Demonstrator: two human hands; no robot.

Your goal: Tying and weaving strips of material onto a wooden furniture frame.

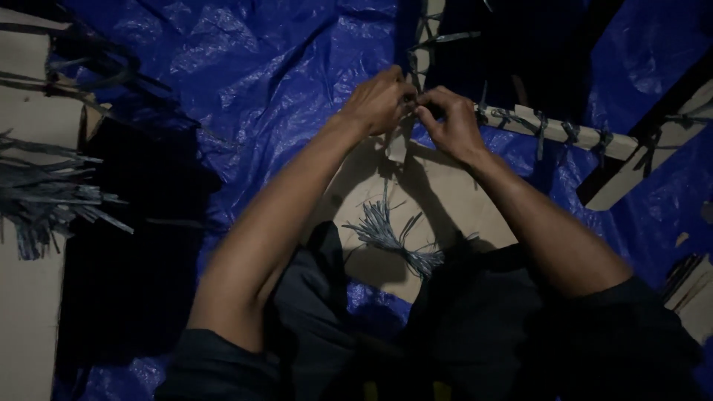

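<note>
Head view. We log two hands at one joint: left hand (380, 100) and right hand (448, 119) meet fingertip to fingertip where a pale wooden slat (553, 131) crosses a second, upright slat (429, 33). Both sets of fingers are pinched on a thin grey strip tie (410, 111) at that crossing, seemingly to keep it taut against the wood.

Along the first slat we count about five ties already knotted (541, 122), spaced evenly.

One bundle of loose grey strips (394, 236) lies on a cardboard sheet (445, 193) just below the hands, within reach. A second, larger bundle (44, 193) rests far left.

A blue tarpaulin (245, 67) lies beneath it all.
</note>
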